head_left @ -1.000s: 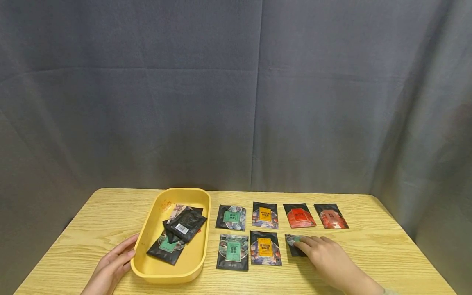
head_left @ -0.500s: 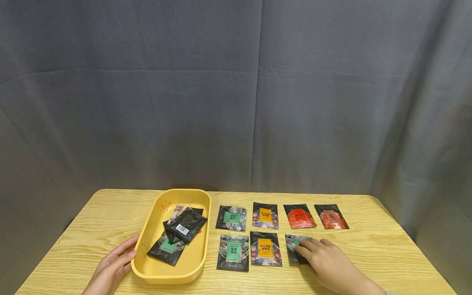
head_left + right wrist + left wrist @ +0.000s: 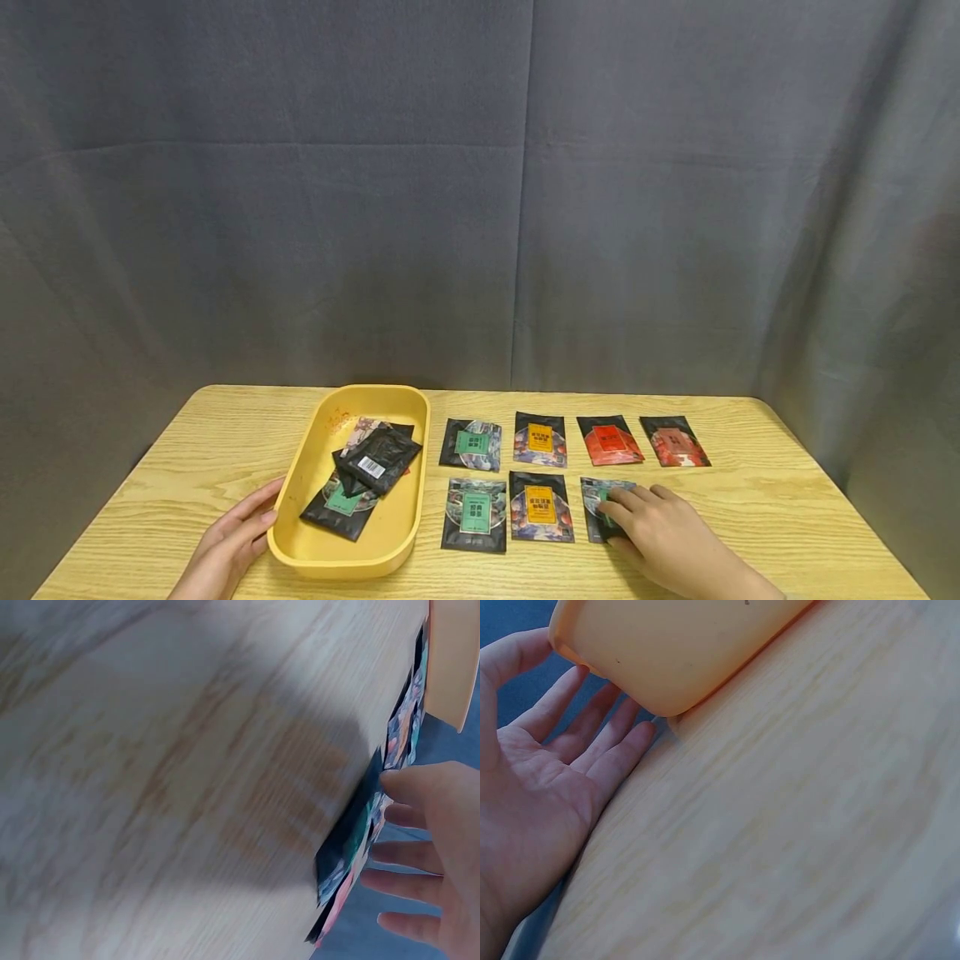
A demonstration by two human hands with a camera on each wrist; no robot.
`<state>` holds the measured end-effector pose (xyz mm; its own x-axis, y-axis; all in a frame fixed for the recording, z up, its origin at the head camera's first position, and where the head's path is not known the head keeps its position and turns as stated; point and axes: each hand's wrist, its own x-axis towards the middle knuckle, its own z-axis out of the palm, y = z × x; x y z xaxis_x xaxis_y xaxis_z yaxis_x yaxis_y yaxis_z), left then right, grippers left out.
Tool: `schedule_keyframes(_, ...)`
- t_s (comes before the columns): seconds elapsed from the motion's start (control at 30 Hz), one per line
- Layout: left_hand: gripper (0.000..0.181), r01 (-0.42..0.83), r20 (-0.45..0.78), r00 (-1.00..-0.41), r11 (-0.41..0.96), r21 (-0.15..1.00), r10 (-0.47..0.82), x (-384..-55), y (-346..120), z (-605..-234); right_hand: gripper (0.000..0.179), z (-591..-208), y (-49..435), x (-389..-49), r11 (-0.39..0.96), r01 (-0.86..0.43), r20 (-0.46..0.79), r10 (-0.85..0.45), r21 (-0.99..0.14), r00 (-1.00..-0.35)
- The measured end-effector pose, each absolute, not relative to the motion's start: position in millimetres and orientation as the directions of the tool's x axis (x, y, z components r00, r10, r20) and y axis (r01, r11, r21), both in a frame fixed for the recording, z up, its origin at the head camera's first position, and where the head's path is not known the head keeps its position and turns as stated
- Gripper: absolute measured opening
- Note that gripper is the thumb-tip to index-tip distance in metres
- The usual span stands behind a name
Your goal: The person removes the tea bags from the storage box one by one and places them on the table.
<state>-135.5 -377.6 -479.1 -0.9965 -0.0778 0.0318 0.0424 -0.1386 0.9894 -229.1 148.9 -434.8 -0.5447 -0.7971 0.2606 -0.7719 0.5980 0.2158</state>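
My left hand [image 3: 234,533] rests its straight fingers against the left side of a yellow plastic tub [image 3: 341,568]; the left wrist view shows the fingertips right at its rim and outer wall. Inside the tub lie several flat black packets [image 3: 386,454], one with its barcode side up. At the right, my right hand [image 3: 663,529] touches a black packet with a green label [image 3: 597,490] lying on the table. Its fingers and thumb reach out loosely, partly covering the packet. In the right wrist view the thumb meets the edge of this packet [image 3: 346,836].
To the left of that packet lie a yellow-labelled packet [image 3: 541,507] and a green-labelled packet [image 3: 475,515]. A back row holds a green packet [image 3: 471,444], a yellow one [image 3: 540,439], and two red ones [image 3: 610,439]. A grey curtain [image 3: 480,208] hangs behind the wooden table [image 3: 780,500].
The green-labelled packet at my right hand has come down flat on the table, its lower part sliding into view, while the right hand shifted slightly. The left hand and tub hold still.
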Motion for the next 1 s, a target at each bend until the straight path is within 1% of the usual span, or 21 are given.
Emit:
schedule_keyframes(0.17, 0.029, 0.009, -0.003, -0.996, -0.133, 0.991, -0.086, -135.2, -377.8, -477.9, 0.041, -429.1, 139.0, -228.3, 0.584, -0.780, 0.301, -0.803, 0.225, -0.514)
schedule_keyframes(0.3, 0.031, 0.036, 0.027, -0.998, -0.145, 0.989, -0.065, -134.8, -378.2, -478.0, 0.039, -424.3, 127.4, -227.2, 0.573, -0.786, 0.340, -0.805, 0.234, -0.486)
schedule_keyframes(0.4, 0.033, 0.053, 0.046, -0.998, -0.154, 0.987, -0.050, -134.3, -378.7, -479.0, 0.035, -422.9, 117.7, -227.6, 0.556, -0.791, 0.374, -0.811, 0.256, -0.449)
schedule_keyframes(0.53, 0.030, 0.024, 0.013, -0.997, -0.147, 0.989, -0.070, -134.6, -378.5, -479.8, 0.033, -419.7, 103.2, -227.2, 0.537, -0.792, 0.405, -0.818, 0.288, -0.408)
schedule_keyframes(0.6, 0.030, 0.022, 0.012, -0.997, -0.144, 0.989, -0.073, -134.5, -378.2, -480.2, 0.032, -417.5, 95.6, -227.2, 0.536, -0.790, 0.416, -0.818, 0.299, -0.398)
schedule_keyframes(0.8, 0.034, 0.065, 0.059, -0.997, -0.165, 0.984, -0.043, -133.4, -378.1, -480.2, 0.029, -409.9, 72.5, -228.6, 0.523, -0.795, 0.449, -0.816, 0.307, -0.364)
schedule_keyframes(1.0, 0.034, 0.046, 0.034, -0.996, -0.155, 0.987, -0.076, -134.4, -377.1, -478.4, 0.028, -401.1, 48.3, -230.9, 0.507, -0.804, 0.431, -0.829, 0.311, -0.357)
